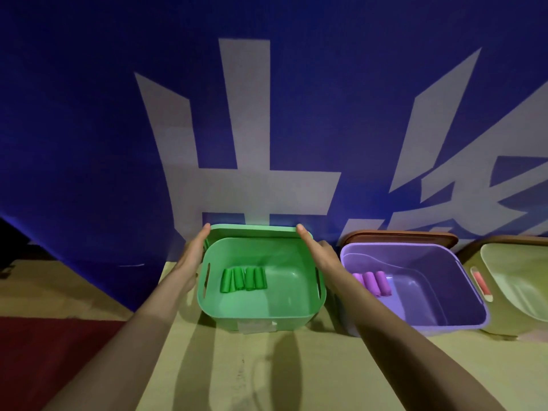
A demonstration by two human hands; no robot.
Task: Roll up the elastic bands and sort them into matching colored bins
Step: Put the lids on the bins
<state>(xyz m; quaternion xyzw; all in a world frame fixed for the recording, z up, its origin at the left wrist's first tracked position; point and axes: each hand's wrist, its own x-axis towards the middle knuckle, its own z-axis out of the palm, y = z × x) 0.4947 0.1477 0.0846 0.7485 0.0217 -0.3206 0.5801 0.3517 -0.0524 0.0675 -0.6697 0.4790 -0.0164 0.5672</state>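
Both hands flank the flat green plastic lid (252, 231) at the rear rim of the green plastic bin (296, 320).

Left hand (192, 253) and right hand (321, 256): fingers straight, unclenched, pressed to the lid's two ends. Four rolled green elastic bands (243, 279) lie in the green bin; three rolled purple bands (375, 282) lie in the lilac plastic bin (430, 329) just beside it. Surface: beige tabletop (267, 375). Behind it a blue banner wall (89, 114) with white characters; dark red floor (44, 345) to the left.

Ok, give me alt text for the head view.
A bare left hand and right hand press straight fingers against either end of a green plastic lid behind an open green plastic bin holding four rolled green elastic bands. To its right, a purple plastic bin holds three rolled purple bands.
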